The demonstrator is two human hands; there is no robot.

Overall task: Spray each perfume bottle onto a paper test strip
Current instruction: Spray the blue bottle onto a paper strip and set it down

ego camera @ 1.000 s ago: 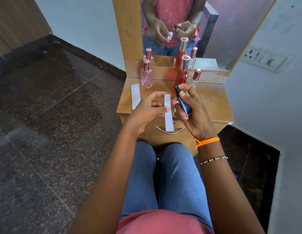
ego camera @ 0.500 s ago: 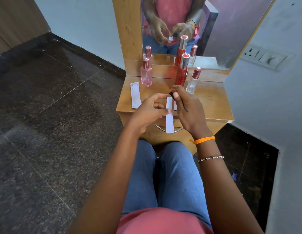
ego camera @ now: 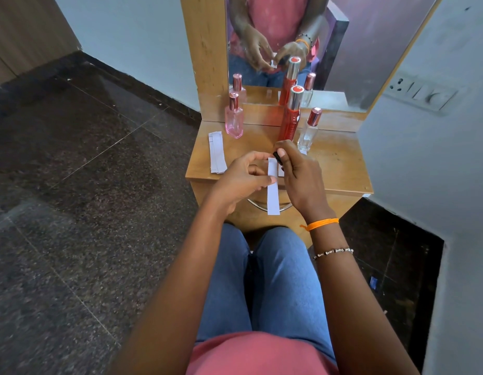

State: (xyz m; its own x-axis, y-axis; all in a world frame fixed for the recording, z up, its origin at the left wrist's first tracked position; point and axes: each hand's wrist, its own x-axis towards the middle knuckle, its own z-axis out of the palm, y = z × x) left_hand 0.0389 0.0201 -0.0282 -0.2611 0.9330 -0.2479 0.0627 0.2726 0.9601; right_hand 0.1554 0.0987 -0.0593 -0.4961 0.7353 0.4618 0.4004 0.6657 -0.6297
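Observation:
My left hand (ego camera: 243, 180) pinches a white paper test strip (ego camera: 272, 196) that hangs upright over the table's front edge. My right hand (ego camera: 300, 174) is wrapped around a small dark perfume bottle (ego camera: 277, 157); only its black top shows, right beside the strip's upper end, with my index finger on it. On the wooden dressing table (ego camera: 340, 169) stand a pink square bottle (ego camera: 234, 119), a tall red bottle (ego camera: 291, 117) and a clear bottle (ego camera: 309, 131) with a rose cap.
A stack of spare white strips (ego camera: 217, 152) lies at the table's left edge. A mirror (ego camera: 343, 36) rises behind the bottles. A switch plate (ego camera: 421, 93) is on the right wall. My knees in jeans are under the table front; dark floor lies to the left.
My right hand has turned over, so the blue bottle body is now hidden and only its black top shows. The bottle top has come closer to the strip.

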